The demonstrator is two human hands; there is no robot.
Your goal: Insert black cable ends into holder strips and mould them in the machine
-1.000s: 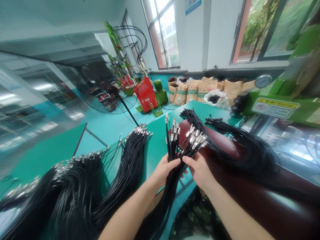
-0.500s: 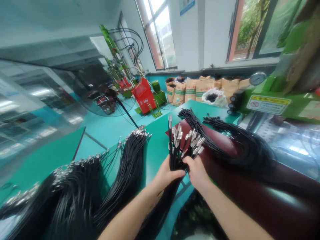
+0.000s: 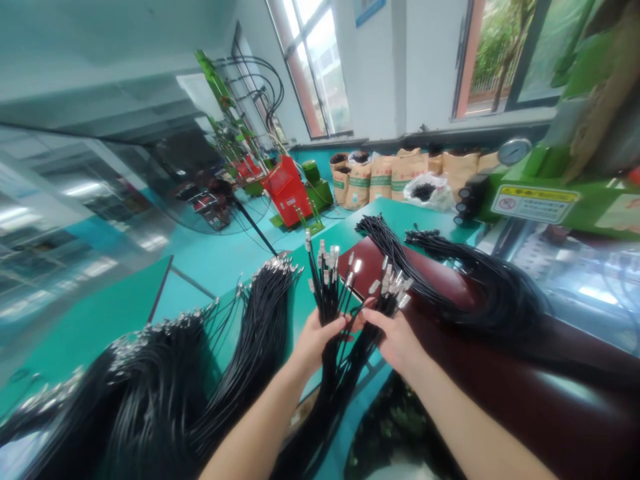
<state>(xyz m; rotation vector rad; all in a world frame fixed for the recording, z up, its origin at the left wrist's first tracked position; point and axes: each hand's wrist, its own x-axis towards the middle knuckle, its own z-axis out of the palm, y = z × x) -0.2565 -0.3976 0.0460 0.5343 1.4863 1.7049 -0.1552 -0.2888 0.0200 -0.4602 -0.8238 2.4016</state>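
My left hand (image 3: 319, 340) is closed around a bunch of black cables (image 3: 327, 303) whose silvery metal ends point up. Beside it, my right hand (image 3: 393, 333) grips a second bunch of black cables (image 3: 383, 310), its metal tips fanned toward the right. A few thin cables stand in the gap between the two hands. Below the hands both bunches run together and hang down toward my lap. Some fingertips of each hand are hidden behind the cables.
Thick bundles of black cables (image 3: 260, 320) drape over the green table (image 3: 320, 257) at left. More cables (image 3: 490, 287) lie on the dark red surface (image 3: 480, 380) at right, beside a green machine (image 3: 540, 173). A fan (image 3: 215, 200) and paper sacks (image 3: 383, 177) stand beyond.
My left hand has moved left, away from the right one. The single cable bunch is now parted into two, one in each hand, with loose cables between.
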